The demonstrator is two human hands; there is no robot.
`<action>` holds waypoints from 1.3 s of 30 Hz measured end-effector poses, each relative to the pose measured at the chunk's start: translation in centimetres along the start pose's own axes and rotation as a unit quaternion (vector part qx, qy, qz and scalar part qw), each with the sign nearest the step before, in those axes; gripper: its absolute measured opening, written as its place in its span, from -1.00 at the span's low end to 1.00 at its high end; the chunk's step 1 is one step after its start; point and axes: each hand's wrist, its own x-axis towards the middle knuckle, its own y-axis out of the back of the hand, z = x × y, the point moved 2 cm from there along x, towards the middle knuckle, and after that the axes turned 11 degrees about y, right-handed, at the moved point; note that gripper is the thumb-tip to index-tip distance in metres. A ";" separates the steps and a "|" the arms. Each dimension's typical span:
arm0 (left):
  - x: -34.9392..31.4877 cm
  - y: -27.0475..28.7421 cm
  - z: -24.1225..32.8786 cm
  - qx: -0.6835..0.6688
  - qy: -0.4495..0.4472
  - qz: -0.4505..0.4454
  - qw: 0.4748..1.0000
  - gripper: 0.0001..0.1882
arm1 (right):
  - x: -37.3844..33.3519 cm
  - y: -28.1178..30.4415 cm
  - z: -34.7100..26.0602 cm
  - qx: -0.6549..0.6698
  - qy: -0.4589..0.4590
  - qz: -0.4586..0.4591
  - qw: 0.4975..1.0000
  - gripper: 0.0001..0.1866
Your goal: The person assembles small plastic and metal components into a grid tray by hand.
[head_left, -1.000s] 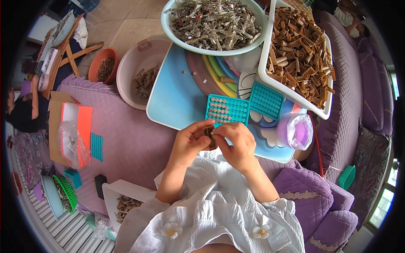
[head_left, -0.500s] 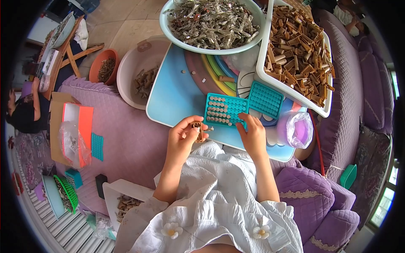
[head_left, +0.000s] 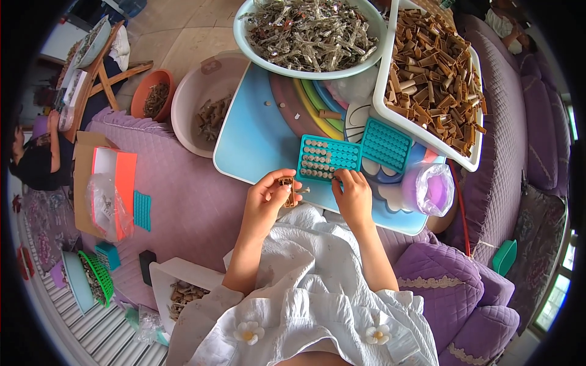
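Observation:
My left hand (head_left: 261, 204) is closed around a small brown plastic housing (head_left: 289, 184), from which a thin metal piece (head_left: 303, 190) sticks out to the right. At the front edge of a teal grid tray (head_left: 348, 157), my right hand (head_left: 355, 200) has its thumb and fingertips drawn together; whatever they pinch is too small and hidden to name. Small round greyish pieces (head_left: 315, 151) stand in rows in the tray's left part. Beside it on the right lies a second teal tray (head_left: 386, 145) with no pieces visible in it. Both trays rest on a blue, rainbow-patterned table (head_left: 244, 146).
A pale basin (head_left: 239, 27) of shiny metallic parts and a white bin (head_left: 379, 97) of brown housings stand at the far side. A bag-lined purple container (head_left: 432, 189) is at right, a pinkish basin (head_left: 186, 100) at left. Another person (head_left: 39, 165) sits far left.
My right hand has moved left and slightly nearer, from the tray's right corner to its front edge, and its fingers have drawn together. My left hand keeps hold of the brown housing.

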 end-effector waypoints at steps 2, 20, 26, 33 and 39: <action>0.1 -0.2 0.0 0.008 -0.007 -0.002 1.000 -0.74 | 0.1 0.0 0.3 0.027 0.004 0.017 0.999 -0.88; -1.1 -2.2 -0.2 0.031 0.033 -0.126 0.991 -0.66 | 1.8 5.3 -5.9 0.156 0.282 0.115 0.939 -0.65; -0.7 -2.2 -1.1 0.056 0.022 -0.084 0.995 -0.70 | 1.9 5.2 -5.5 0.152 0.259 0.038 0.953 -0.69; 0.5 -0.1 -1.2 0.019 0.000 0.049 0.999 -0.81 | 1.3 3.9 -2.7 0.209 0.064 0.059 0.974 -0.72; 0.9 0.4 -1.3 -0.002 0.005 0.051 0.999 -0.82 | 0.6 -0.1 0.5 0.100 -0.024 0.062 0.993 -0.70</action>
